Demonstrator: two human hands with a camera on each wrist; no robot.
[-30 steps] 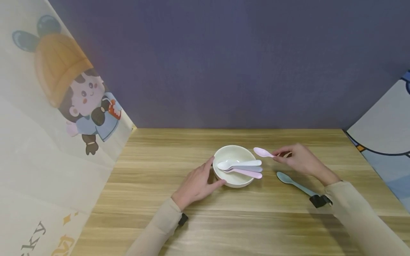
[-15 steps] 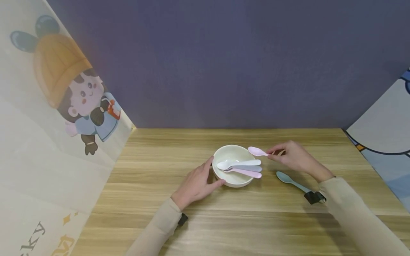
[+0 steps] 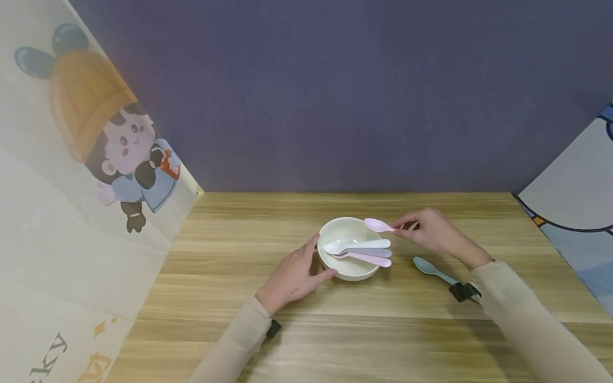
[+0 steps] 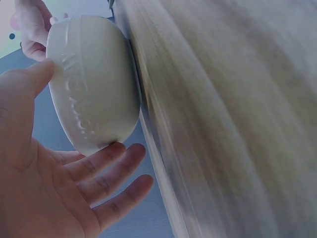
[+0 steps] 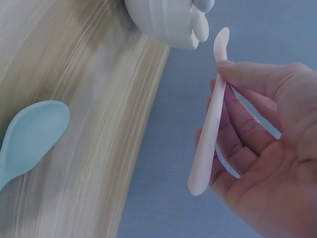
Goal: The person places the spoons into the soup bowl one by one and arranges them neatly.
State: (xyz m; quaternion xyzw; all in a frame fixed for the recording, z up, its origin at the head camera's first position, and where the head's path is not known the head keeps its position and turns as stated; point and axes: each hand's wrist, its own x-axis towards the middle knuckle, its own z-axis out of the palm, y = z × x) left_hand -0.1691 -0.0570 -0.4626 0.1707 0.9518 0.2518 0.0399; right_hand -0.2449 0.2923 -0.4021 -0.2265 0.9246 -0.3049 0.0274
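In the head view my left hand (image 3: 293,276) holds the side of a cream bowl (image 3: 351,272), thumb and fingers spread along its wall. The left wrist view has my thumb against the rim of the bowl (image 4: 94,79), with fingertips on the wall below. Inside the bowl lean a white spoon (image 3: 366,244), a grey spoon (image 3: 378,252) and a pink spoon (image 3: 371,259), handles over the right rim. My right hand (image 3: 433,234) pinches another pink spoon (image 3: 378,225) between thumb and fingers. The head of this spoon is over the bowl's upper right rim.
A blue-green spoon (image 3: 429,266) lies on the wooden table (image 3: 306,340), its handle partly hidden by my right wrist's black camera (image 3: 463,291). A dark blue-grey panel (image 3: 345,96) rises behind the table. Printed white walls stand at both sides.
My right hand has moved left with the pink spoon, bringing the spoon's head from beside the bowl to over its rim. The left hand and bowl stay almost still.
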